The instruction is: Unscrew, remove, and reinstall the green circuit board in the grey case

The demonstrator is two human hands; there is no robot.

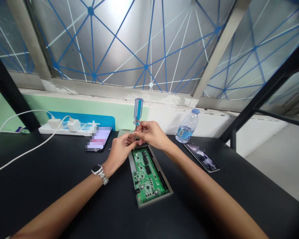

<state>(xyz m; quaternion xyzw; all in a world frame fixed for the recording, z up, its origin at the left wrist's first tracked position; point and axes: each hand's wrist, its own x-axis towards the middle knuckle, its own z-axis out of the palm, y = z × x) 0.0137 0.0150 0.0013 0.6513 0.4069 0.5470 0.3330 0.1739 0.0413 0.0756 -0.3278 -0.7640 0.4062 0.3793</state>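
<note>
A screwdriver (138, 110) with a clear and blue handle stands upright over the far end of a metal frame. Inside that frame (155, 200) lies a green circuit board (149, 186) with black chips. The fingers of my right hand (150, 134) pinch the screwdriver's shaft just below the handle. My left hand (121, 147), with a watch on its wrist, has its fingers closed low by the shaft, at the frame's far left corner. Whatever its fingertips hold there is too small to make out. The screwdriver's tip is mostly hidden by the fingers.
A phone (99, 138) lies at the left, in front of a white power strip (64, 128) with plugs and cables. To the right are a water bottle (188, 127) and another phone (201, 157). The black table (89, 205) meets the wall at the back.
</note>
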